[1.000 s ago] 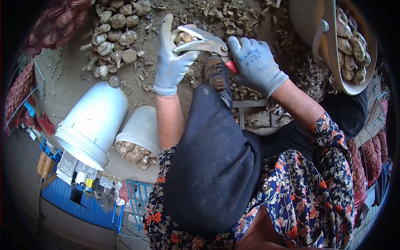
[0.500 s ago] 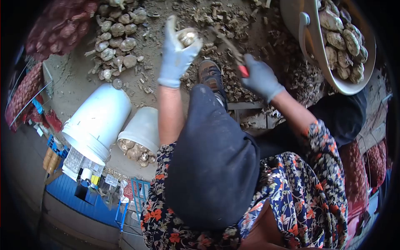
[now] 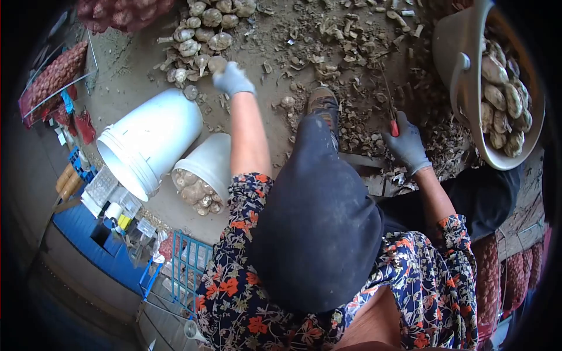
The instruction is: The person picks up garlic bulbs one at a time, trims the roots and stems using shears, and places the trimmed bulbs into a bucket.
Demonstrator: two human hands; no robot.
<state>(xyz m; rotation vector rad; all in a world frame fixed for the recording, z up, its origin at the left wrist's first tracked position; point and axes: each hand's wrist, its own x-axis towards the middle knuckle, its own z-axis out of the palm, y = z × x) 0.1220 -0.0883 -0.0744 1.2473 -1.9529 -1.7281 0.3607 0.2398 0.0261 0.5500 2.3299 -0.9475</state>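
Note:
My left hand (image 3: 234,80), in a grey glove, has its fingers closed on a garlic bulb (image 3: 216,64) at the lower edge of the garlic pile (image 3: 212,36). In my gloved right hand (image 3: 408,146) is the red handle of a knife (image 3: 394,127), its thin blade pointing up over the dry scraps. A lone bulb (image 3: 287,102) lies on the ground left of the shoe (image 3: 323,104). At the right, a tilted pale bucket (image 3: 453,55) holds several large bulbs (image 3: 494,96).
Two white buckets, a larger one (image 3: 158,126) and a smaller one (image 3: 216,155) with bulbs inside, lie on their sides at the left. Scraps and stems (image 3: 357,76) cover the ground ahead. Red net sacks (image 3: 61,70) stand far left, others (image 3: 515,281) lower right.
My left hand has moved left to the pile; the bulb earlier in its palm is gone from it. My right hand, still holding the knife, is lower and farther right. The view has shifted.

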